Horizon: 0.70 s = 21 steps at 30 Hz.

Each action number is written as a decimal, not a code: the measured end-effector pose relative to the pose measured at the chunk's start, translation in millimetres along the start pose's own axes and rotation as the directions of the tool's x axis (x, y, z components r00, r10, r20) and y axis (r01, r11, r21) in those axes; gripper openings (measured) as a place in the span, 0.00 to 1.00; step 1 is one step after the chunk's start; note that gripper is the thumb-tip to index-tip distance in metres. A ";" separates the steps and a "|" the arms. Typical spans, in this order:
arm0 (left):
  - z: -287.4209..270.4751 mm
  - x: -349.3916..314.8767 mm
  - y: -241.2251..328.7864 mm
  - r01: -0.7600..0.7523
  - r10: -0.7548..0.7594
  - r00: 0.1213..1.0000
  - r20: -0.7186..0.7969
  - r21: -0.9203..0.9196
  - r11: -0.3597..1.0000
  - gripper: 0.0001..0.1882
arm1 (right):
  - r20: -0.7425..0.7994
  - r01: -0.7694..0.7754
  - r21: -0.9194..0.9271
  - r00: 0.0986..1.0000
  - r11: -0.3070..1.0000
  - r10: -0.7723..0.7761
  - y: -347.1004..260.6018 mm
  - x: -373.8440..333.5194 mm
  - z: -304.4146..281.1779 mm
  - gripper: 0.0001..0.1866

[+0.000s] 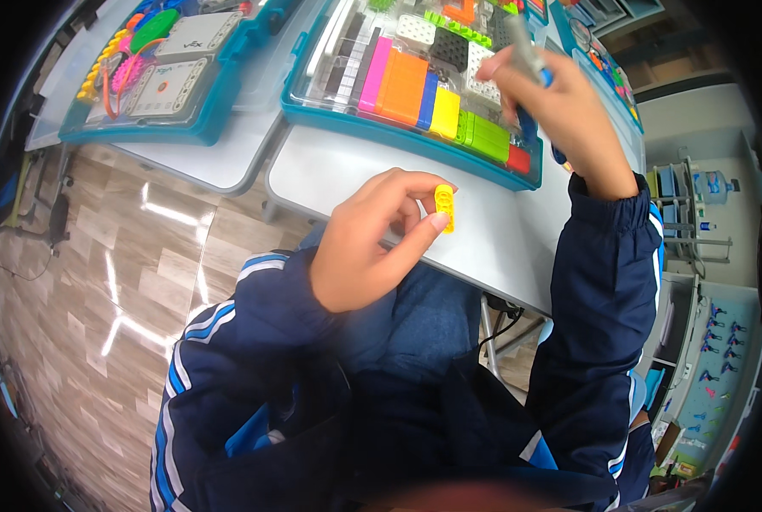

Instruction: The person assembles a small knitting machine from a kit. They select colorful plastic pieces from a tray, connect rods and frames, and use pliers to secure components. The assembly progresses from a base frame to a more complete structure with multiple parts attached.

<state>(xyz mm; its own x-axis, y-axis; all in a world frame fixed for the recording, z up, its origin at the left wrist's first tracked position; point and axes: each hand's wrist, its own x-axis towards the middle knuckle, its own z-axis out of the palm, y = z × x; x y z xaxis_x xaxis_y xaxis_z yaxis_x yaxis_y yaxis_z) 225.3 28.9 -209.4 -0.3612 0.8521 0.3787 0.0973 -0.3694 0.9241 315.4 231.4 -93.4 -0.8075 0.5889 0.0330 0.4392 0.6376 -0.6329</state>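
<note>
Pinching a yellow piece (445, 220) between thumb and fingers, the left hand (366, 243) holds it over the desk (505, 243), close to the near edge. A bare white strip runs between that edge and the teal case (381, 137). Fingers curled, the right hand (564, 107) hovers over the case; I cannot tell whether it grips the blurred grey thing (528, 58). Dark lettering marks a white box (206, 32).

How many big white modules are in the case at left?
2 in the teal case: upper module, and lower module just below it in view; others may be hidden.
</note>
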 end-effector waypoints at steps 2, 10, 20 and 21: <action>-2.4 0.0 -2.3 0.024 -0.023 1.000 0.019 -0.067 0.997 0.13 | -0.163 0.162 0.228 0.979 0.960 -0.126 0.0 3.6 1.0 0.13; -9.6 0.4 -0.6 0.042 -0.030 0.993 0.118 -0.106 0.993 0.14 | -0.181 0.123 0.540 0.983 0.832 -0.028 2.2 -1.1 2.0 0.20; -10.2 0.9 0.6 0.045 -0.029 0.990 0.136 -0.112 0.993 0.14 | -0.351 0.138 0.538 0.934 0.832 0.072 4.0 -3.5 26.4 0.20; -10.2 1.2 0.6 0.043 -0.029 0.990 0.136 -0.105 0.994 0.14 | -0.366 0.144 0.539 0.927 0.830 0.076 3.0 -3.7 29.3 0.20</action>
<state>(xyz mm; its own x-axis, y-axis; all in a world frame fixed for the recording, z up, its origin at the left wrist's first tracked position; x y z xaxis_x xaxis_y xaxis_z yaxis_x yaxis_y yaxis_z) 215.5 26.0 -208.9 -0.2348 0.9049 0.3551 -0.0166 -0.3690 0.9293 308.1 216.6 -118.1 -0.5713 0.7767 0.2654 0.0359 0.3466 -0.9373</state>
